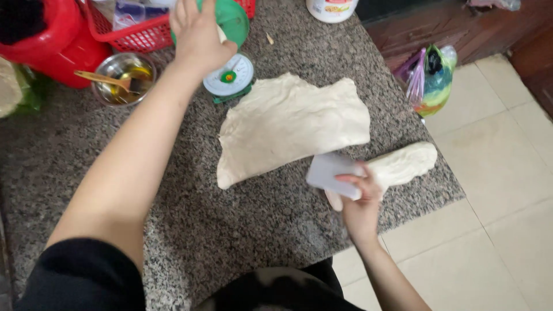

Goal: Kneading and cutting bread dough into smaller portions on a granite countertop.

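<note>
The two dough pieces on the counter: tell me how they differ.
The flat dough sheet is spread wide and thin mid-counter; the dough log is a thick roll near the counter's edge. The sheet is much larger and untouched; the log lies against the right hand, which holds a white scraper. Both are pale, on the granite counter.

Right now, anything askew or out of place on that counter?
One thing: the dough roll by the right hand lies at the granite counter edge, its end seemingly past the corner. The flat dough sheet lies fully on the counter. No spills visible.
</note>
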